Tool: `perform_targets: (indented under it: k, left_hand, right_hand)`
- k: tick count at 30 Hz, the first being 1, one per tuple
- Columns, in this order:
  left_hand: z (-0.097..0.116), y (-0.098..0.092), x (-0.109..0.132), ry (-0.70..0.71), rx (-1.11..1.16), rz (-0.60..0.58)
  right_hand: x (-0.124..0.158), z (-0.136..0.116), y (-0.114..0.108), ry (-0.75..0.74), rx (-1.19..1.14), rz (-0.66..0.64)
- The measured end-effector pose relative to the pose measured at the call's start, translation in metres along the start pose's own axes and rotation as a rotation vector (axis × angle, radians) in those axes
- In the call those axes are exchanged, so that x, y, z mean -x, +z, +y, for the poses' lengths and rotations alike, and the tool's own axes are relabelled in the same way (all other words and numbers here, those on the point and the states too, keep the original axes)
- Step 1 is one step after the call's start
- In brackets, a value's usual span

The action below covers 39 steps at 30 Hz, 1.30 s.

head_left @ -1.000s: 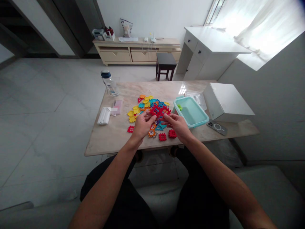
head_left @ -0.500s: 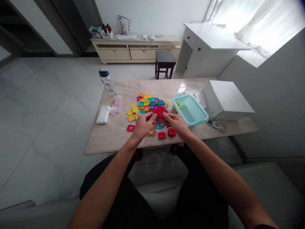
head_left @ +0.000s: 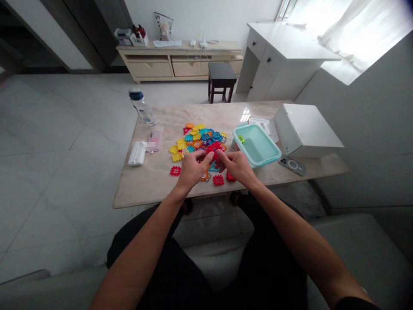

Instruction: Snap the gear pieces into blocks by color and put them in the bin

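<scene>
My left hand (head_left: pixel 192 168) and my right hand (head_left: pixel 237 165) meet over the table, both pinched on joined red waffle-block pieces (head_left: pixel 214 150) held between them. Just behind lies a pile of yellow, blue, orange and red waffle blocks (head_left: pixel 196 138). Loose red blocks lie near my hands: one to the left (head_left: pixel 175 171), one below (head_left: pixel 218 180), and one partly under my right hand (head_left: pixel 230 177). A mint green tub (head_left: pixel 257 145) stands right of my right hand with a small green piece (head_left: pixel 241 138) inside.
The marble table (head_left: pixel 151 181) also carries a water bottle (head_left: pixel 142 107), a white case (head_left: pixel 136 153), a white box (head_left: pixel 305 131) and a phone (head_left: pixel 292 165). Beyond stand a dark stool (head_left: pixel 221 79), a low wooden sideboard (head_left: pixel 177 64) and a white desk (head_left: pixel 284 56).
The red pieces were spread wide between my hands a second ago; now they are drawn together into a smaller cluster, and my hands have closed in toward each other. The view tilted slightly down.
</scene>
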State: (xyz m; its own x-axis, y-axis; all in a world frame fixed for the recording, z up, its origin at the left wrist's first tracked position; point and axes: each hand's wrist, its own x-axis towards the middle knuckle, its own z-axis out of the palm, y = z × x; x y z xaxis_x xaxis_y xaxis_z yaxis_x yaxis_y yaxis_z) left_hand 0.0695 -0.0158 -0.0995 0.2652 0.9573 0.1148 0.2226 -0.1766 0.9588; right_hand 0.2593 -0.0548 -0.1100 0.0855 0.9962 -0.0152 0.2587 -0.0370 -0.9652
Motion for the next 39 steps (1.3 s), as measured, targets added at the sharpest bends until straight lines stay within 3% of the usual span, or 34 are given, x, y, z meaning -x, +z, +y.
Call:
perform_targets:
  k: [3, 5, 8, 11, 15, 20, 25, 32, 39]
  left_hand:
    - [0.001, -0.003, -0.001, -0.004, -0.042, -0.016]
    - [0.002, -0.006, -0.001, 0.003, -0.090, -0.041]
    - [0.003, -0.006, 0.000, 0.014, -0.150, -0.104]
    - [0.004, -0.004, 0.003, 0.022, -0.186, -0.146]
    - [0.004, -0.001, 0.003, 0.005, -0.163, -0.185]
    - [0.004, -0.004, 0.000, -0.170, 0.259, -0.257]
    - [0.004, -0.004, 0.004, -0.315, 0.489, -0.408]
    - [0.005, -0.004, 0.006, -0.363, 0.641, -0.478]
    - [0.000, -0.005, 0.003, -0.374, 0.600, -0.452]
  right_hand:
    - [-0.001, -0.004, -0.015, -0.162, 0.242, 0.190]
    - [-0.003, -0.005, -0.026, -0.333, 0.332, 0.225]
    - [-0.006, -0.001, -0.034, -0.578, 0.439, 0.072]
    - [-0.007, 0.005, -0.031, -0.679, 0.549, -0.108]
    - [-0.008, 0.010, -0.024, -0.682, 0.595, -0.142]
    - [-0.005, 0.006, -0.028, -0.629, 0.508, -0.049]
    - [-0.001, -0.002, -0.027, -0.621, 0.444, -0.056]
    - [0.002, -0.009, -0.024, -0.619, 0.312, -0.093]
    - [0.005, -0.012, -0.022, -0.639, 0.314, -0.103]
